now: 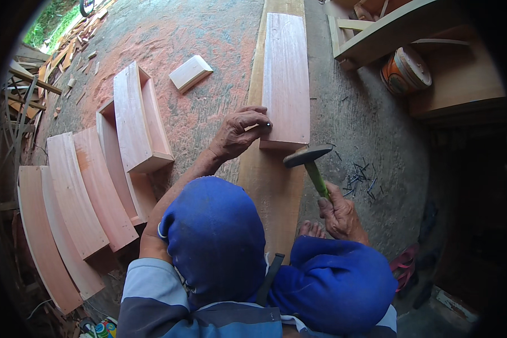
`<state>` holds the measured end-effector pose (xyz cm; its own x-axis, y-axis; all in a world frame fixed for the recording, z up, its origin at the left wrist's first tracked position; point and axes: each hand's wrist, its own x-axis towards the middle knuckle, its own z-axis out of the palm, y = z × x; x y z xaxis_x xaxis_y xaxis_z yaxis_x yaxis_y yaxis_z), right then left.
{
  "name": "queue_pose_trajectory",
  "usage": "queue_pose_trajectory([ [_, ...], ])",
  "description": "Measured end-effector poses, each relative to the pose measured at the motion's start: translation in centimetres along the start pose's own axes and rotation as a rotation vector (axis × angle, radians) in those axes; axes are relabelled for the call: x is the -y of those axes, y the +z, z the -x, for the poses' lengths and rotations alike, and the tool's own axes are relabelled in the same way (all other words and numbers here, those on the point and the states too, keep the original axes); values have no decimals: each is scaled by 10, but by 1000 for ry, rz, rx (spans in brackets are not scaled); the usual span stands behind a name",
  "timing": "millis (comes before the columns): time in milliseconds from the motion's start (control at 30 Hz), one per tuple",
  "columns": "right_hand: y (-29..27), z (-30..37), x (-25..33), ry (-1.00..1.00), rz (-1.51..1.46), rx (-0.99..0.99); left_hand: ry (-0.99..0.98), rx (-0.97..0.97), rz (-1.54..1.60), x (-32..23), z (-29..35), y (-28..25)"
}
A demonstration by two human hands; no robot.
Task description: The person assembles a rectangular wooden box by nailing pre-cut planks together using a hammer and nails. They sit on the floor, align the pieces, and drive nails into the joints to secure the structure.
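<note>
At one wooden box point(287, 79), left hand point(238, 133) pinches one nail point(268, 124); right hand point(342, 215), hammer point(315, 174).

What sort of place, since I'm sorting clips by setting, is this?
Probably a small woodworking shop: there's a hammer in the right hand, dark nails scattered nearby, and several pale wooden boxes around.

At the centre, a small dark object point(268, 125) is mostly covered by the fingers of the left hand point(239, 134) (its kind cannot be told). The hammer point(315, 176)'s grip end is hidden by the right hand point(345, 215). Below it, all but the toes of a bare foot point(312, 229) are concealed by blue cloth point(335, 284). A wheel point(87, 7) is cropped at the upper left.
</note>
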<state>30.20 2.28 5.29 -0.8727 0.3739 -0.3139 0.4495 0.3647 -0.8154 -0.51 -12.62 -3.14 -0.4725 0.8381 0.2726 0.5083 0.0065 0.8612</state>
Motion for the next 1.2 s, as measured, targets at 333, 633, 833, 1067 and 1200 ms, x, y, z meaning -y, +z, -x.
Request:
queue_pose_trajectory([
  [333, -28, -51, 34, -505, 516, -149, 139, -6, -70, 6, -9, -2],
  [633, -31, -60, 57, -648, 376, -241, 75, 10, -98, 3, -4, -5],
  [833, -29, -63, 47, -543, 530, -152, 87, 19, -54, 1, -8, -3],
  [1067, -32, -64, 63, -620, 512, -231, 186, 26, -76, 3, -8, -8],
  [1200, -33, -64, 65, -373, 821, -4, 185, 13, -62, 2, -10, -4],
])
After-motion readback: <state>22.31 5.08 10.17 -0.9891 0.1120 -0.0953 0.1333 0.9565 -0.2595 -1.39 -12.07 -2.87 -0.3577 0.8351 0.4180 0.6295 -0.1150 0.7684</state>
